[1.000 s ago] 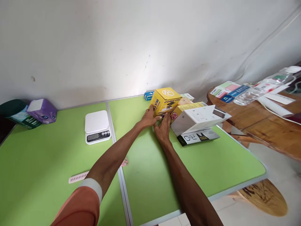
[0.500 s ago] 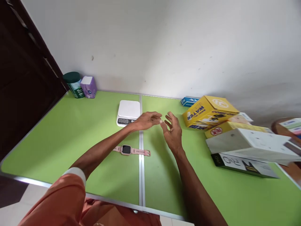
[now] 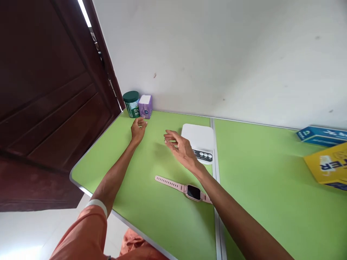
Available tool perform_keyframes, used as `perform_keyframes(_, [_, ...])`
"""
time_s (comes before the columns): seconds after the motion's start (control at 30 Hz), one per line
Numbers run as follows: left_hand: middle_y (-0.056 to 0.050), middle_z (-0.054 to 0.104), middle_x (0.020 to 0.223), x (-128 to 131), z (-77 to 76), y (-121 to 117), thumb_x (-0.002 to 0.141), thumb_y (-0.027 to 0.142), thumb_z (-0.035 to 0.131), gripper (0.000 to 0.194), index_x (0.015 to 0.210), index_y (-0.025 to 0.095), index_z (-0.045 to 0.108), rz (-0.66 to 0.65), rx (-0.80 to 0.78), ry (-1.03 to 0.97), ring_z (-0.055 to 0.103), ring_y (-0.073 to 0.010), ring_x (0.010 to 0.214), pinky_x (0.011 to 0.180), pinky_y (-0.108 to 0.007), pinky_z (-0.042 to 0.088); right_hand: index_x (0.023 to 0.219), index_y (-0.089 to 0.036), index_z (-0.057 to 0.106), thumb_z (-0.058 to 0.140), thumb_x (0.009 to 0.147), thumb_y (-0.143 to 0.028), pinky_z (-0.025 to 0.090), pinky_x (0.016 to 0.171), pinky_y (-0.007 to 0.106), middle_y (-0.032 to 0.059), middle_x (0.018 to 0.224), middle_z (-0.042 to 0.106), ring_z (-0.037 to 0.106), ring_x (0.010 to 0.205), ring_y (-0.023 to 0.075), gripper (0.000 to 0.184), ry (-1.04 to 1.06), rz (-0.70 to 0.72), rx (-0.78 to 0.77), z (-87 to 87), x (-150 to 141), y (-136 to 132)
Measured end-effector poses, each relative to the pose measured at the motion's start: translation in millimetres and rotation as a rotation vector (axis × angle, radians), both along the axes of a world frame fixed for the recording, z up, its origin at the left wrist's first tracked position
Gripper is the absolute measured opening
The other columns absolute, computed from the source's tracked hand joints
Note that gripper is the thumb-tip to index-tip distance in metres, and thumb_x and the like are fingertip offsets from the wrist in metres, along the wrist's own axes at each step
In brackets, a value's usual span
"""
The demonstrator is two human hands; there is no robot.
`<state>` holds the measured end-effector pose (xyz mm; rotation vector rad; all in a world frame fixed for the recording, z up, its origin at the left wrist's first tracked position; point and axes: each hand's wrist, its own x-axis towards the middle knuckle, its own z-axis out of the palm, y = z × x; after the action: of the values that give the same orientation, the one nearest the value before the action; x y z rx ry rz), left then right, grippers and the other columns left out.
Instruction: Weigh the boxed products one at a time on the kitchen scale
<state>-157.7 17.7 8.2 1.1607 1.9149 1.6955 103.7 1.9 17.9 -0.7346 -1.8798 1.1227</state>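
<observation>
My left hand [image 3: 138, 130] is open with curved fingers, just in front of a purple tissue pack [image 3: 145, 107] and a green-lidded tub [image 3: 132, 104]; whether a fingertip touches either one I cannot tell. My right hand [image 3: 180, 146], also open and empty, hovers beside a white digital kitchen scale [image 3: 197, 136], hiding part of its display panel. Nearer to me lies a pink smartwatch [image 3: 193, 192], stretched flat, its right strap end hidden by my right forearm.
A yellow box [image 3: 330, 166] and a blue box [image 3: 322, 135] are at the right on the green table [image 3: 260, 180]. The white wall [image 3: 230, 61] runs along the back. A dark wooden door [image 3: 51, 94] stands close to the table's left side.
Both hands have let go of the yellow box and swung left, my left hand reaching the tub and tissue pack. The view has turned left. The boxes and scale appear unmoved on the table.
</observation>
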Motion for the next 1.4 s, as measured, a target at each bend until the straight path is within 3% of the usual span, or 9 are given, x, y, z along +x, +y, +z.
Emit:
perform_keyframes(0.3, [-0.03,0.051,0.17,-4.8,-10.6,76.1,0.08,0.027,0.095,0.099,0.163,0.014,0.044,0.127,-0.106,0.177,0.045,-0.0419,0.167,0.137,-0.054,0.039,0.142,-0.022,0.071,0.067,0.099,-0.027,0.07,0.101,0.05,0.018,0.134,0.083,0.082,0.117,0.0299,0.044,-0.105,0.006,-0.107,21.3,-57.9,41.0])
perform_keyframes(0.53, [-0.032,0.057,0.158,18.5,-6.6,114.7,0.083,0.031,0.095,0.081,0.148,0.01,0.05,0.394,-0.294,0.214,0.056,-0.0445,0.155,0.129,-0.055,0.045,0.141,-0.021,0.069,0.064,0.098,-0.025,0.069,0.097,0.046,0.0161,0.133,0.083,0.081,0.116,0.0283,0.043,-0.092,0.061,-0.197,27.1,-80.4,53.8])
perform_keyframes(0.67, [-0.027,0.065,0.153,19.3,-7.3,117.0,0.087,0.031,0.09,0.067,0.142,0.015,0.055,0.389,-0.323,0.21,0.063,-0.0415,0.149,0.125,-0.053,0.05,0.142,-0.022,0.07,0.064,0.101,-0.029,0.069,0.098,0.045,0.0159,0.135,0.082,0.081,0.118,0.0274,0.042,-0.109,0.085,-0.234,21.4,-64.9,32.7])
perform_keyframes(0.8, [-0.02,0.075,0.145,9.3,-8.5,93.3,0.084,0.031,0.092,0.065,0.139,0.021,0.06,0.256,-0.288,0.162,0.072,-0.0362,0.14,0.121,-0.049,0.055,0.142,-0.023,0.072,0.068,0.102,-0.036,0.069,0.1,0.047,0.0169,0.135,0.082,0.081,0.119,0.0285,0.042,-0.095,0.095,-0.203,17.9,-34.6,15.2])
perform_keyframes(0.97, [-0.012,0.083,0.128,12.0,-5.9,44.8,0.077,0.036,0.095,0.058,0.127,0.023,0.068,-0.126,-0.065,-0.013,0.078,-0.032,0.124,0.111,-0.051,0.063,0.147,-0.025,0.072,0.074,0.101,-0.052,0.07,0.105,0.054,0.0183,0.143,0.077,0.078,0.127,0.0335,0.053,0.016,-0.068,-0.069,16.1,1.9,22.8])
perform_keyframes(1.07, [-0.014,0.082,0.13,34.2,10.3,23.5,0.074,0.045,0.097,0.064,0.127,0.021,0.07,-0.399,0.069,-0.102,0.079,-0.0313,0.12,0.108,-0.049,0.065,0.157,-0.027,0.067,0.077,0.099,-0.063,0.068,0.112,0.059,0.0194,0.159,0.068,0.072,0.14,0.0375,0.069,0.063,-0.224,0.021,18.4,17.4,33.2])
perform_keyframes(1.17, [-0.013,0.083,0.131,66.6,33.7,12.7,0.07,0.048,0.1,0.072,0.131,0.019,0.072,-0.599,0.045,-0.059,0.079,-0.0317,0.118,0.106,-0.048,0.065,0.161,-0.027,0.063,0.077,0.099,-0.068,0.064,0.118,0.06,0.0189,0.163,0.064,0.068,0.145,0.038,0.076,0.084,-0.316,0.083,23.0,32.6,39.6])
perform_keyframes(1.27, [-0.013,0.083,0.131,97.8,50.3,10.8,0.07,0.049,0.102,0.076,0.134,0.018,0.073,-0.695,0.035,0.006,0.078,-0.0336,0.12,0.108,-0.049,0.064,0.158,-0.026,0.065,0.075,0.099,-0.069,0.064,0.118,0.06,0.0175,0.155,0.07,0.073,0.137,0.0371,0.073,0.072,-0.361,0.095,27.0,52.2,39.4])
perform_keyframes(1.4, [-0.018,0.078,0.146,127.9,51.9,14.9,0.072,0.057,0.102,0.088,0.143,0.017,0.069,-0.805,0.052,-0.037,0.076,-0.0374,0.132,0.114,-0.051,0.062,0.152,-0.022,0.068,0.075,0.099,-0.07,0.067,0.114,0.061,0.0187,0.147,0.075,0.077,0.13,0.0373,0.072,0.083,-0.428,0.074,23.5,81.1,34.1])
